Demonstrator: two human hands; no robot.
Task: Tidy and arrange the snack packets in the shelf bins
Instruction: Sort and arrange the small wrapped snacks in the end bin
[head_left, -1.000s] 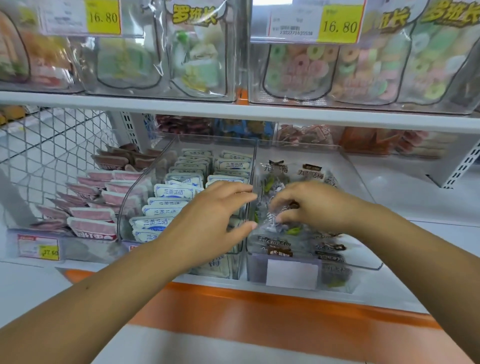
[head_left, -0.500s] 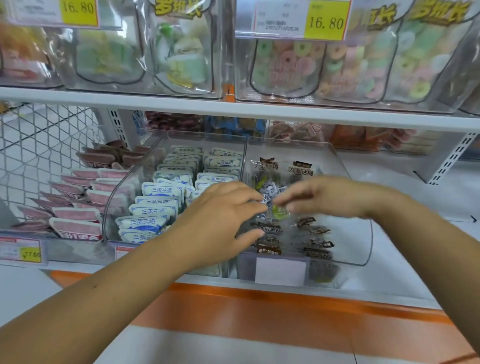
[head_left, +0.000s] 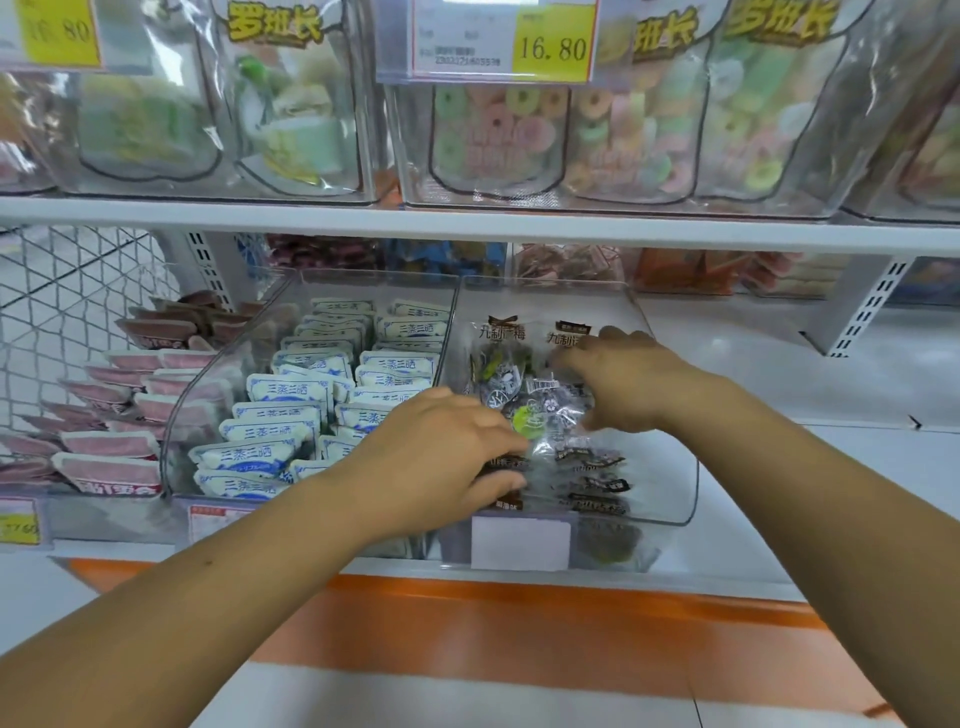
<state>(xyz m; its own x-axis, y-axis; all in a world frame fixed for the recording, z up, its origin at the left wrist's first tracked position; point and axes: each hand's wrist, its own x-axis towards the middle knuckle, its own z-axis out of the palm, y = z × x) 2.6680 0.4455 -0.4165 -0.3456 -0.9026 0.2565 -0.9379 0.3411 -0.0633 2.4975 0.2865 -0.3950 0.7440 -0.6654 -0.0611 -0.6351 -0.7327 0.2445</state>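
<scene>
Above the standing packets (head_left: 597, 486) in the clear bin (head_left: 680, 467), the loose packet (head_left: 550, 410) lies crosswise, its long axis running hand to hand: the left hand (head_left: 447, 462) grips its near-left edge, the right hand (head_left: 623, 384) its far-right edge.

- I see a yellow price tag (head_left: 553, 47) reading 16.80 at the top, right of centre.
- A second yellow tag (head_left: 57, 31) sits at the top left, blurred.
- A white shelf board (head_left: 311, 215) runs across the view.
- A wire mesh panel (head_left: 67, 291) stands at the left.
- A slotted upright (head_left: 872, 306) slants at the right.
- An orange strip (head_left: 519, 623) runs below the lower shelf's edge.
</scene>
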